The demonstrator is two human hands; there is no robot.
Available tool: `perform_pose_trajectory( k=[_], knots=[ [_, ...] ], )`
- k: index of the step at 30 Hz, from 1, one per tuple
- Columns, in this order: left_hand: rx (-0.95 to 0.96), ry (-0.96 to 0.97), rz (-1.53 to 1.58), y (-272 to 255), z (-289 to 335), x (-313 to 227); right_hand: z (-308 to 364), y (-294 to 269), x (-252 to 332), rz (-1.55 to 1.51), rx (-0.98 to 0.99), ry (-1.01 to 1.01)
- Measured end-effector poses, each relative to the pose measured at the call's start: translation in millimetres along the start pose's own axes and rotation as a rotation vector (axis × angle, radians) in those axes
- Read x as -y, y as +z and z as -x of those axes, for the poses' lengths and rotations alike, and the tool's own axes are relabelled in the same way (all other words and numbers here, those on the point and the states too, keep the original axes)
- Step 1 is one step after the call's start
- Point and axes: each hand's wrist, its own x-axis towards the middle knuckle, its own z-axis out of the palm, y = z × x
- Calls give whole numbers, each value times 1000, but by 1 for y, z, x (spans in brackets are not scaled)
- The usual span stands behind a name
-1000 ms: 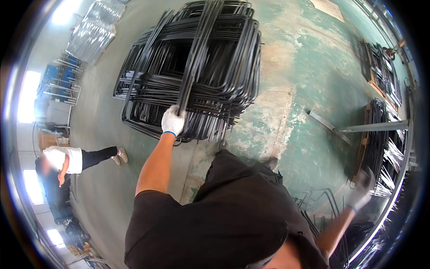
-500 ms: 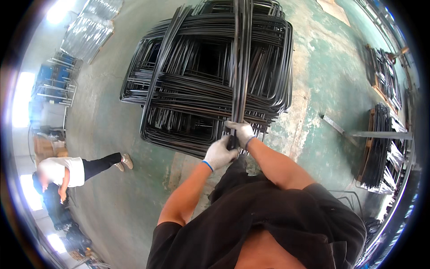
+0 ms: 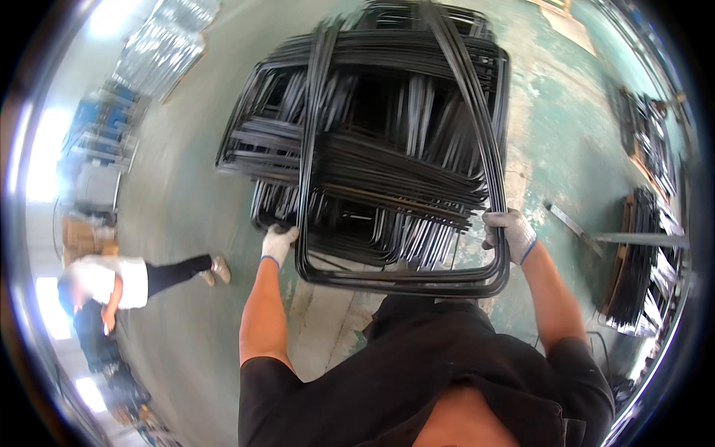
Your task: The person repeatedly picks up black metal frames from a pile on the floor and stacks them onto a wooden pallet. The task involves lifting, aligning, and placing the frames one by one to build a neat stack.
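head view: frames (image 3: 402, 283) are clamped by the right hand (image 3: 511, 232); their other side is met by the left hand (image 3: 280, 244), its closure cannot be told. frames lie over the pile (image 3: 402, 149), near end overhanging; not yet released. worn green floor (image 3: 551, 149); bars (image 3: 633, 261) stacked at right, person (image 3: 171, 281) at left.

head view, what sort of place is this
Probably a metalworking workshop or factory floor: a big stack of dark metal frames stands in front of the person, more dark metal parts are bundled at the right, and the green floor is worn and patchy.
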Motion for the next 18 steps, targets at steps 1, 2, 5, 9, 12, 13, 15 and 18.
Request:
perform_pose_trajectory(
  k=[1, 2, 5, 9, 12, 13, 15, 18],
  knots=[
    [146, -107, 221, 32, 1, -25, 9, -11, 2, 43, -44, -30],
    [209, -11, 177, 51, -1, -21, 19, -16, 7, 96, -63, -58],
    [298, -173, 294, 108, 11, -29, 47, -24, 23, 135, -42, -160],
    [167, -106, 355, 150, 44, -43, 77, -77, 25, 184, 176, -378],
    [220, -100, 399, 162, 74, -75, 132, -81, 39, 357, 27, -385],
    [212, -57, 363, 172, 90, -101, 138, -108, 30, 543, 73, -635],
    [286, -7, 347, 187, 82, -113, 176, -124, 30, 263, 26, -461],
    [429, 33, 319, 214, 114, -185, 251, -135, 30, 18, -233, -392]
  ],
)
